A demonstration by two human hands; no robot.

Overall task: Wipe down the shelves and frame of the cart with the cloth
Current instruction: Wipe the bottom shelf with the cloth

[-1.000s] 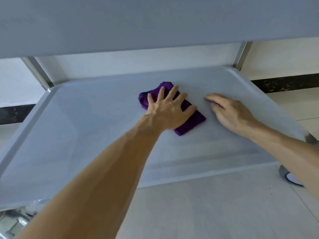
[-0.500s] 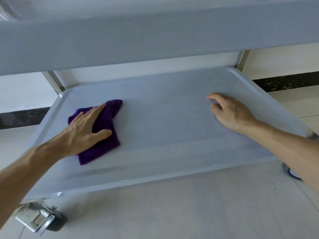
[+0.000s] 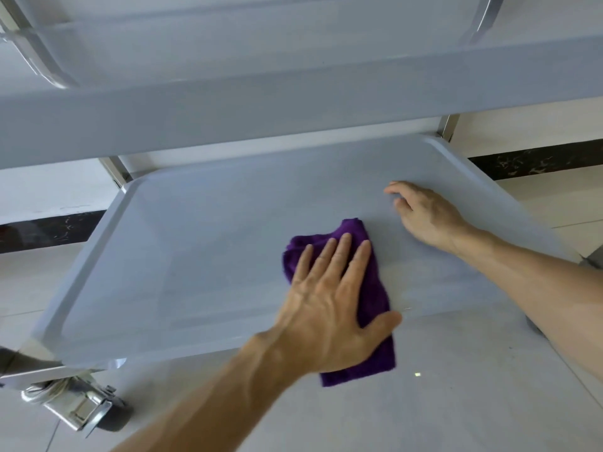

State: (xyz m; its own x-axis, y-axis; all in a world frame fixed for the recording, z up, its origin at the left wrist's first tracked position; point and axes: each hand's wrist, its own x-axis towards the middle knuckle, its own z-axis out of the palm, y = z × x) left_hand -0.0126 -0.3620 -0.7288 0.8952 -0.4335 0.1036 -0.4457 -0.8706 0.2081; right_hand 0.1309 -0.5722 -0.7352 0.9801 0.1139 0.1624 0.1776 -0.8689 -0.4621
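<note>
left hand (image 3: 329,308) presses purple cloth (image 3: 368,288) flat on lower shelf (image 3: 202,256).

The lower shelf (image 3: 208,256) lies bare left of the cloth (image 3: 372,288); the upper shelf (image 3: 293,119) overhangs it closely.

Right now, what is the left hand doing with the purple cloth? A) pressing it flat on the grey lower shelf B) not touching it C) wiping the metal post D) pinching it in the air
A: the left hand lies with straight fingers on the purple cloth, flat against the grey plastic lower shelf.
</note>
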